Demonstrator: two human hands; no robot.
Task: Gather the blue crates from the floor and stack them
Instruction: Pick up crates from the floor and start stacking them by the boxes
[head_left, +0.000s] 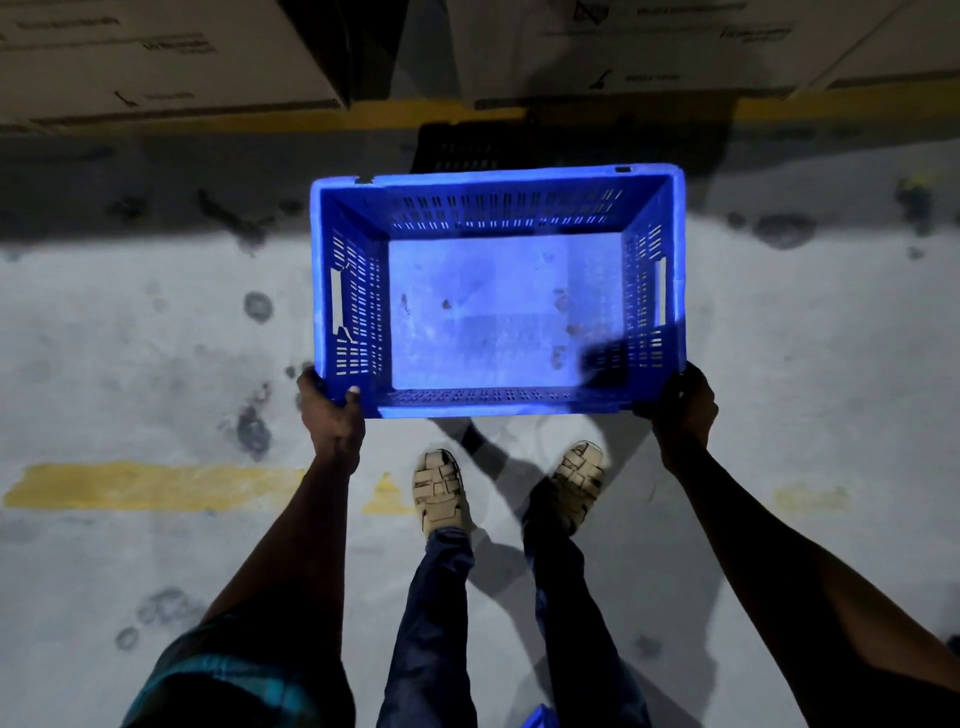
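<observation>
Blue crate (498, 291) — both hands apparently gripping near corners.

cardboard boxes (156, 57) | dark print, perhaps product lines | too blurred to read

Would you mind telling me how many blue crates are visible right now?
2. One slotted blue plastic crate is held by both hands above the floor; a blue corner shows at the bottom edge, likely another crate. More may be hidden.

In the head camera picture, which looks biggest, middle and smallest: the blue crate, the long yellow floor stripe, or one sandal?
1. Blue crate, though it is held up nearer the camera.
2. Yellow floor stripe.
3. Sandal.
</observation>
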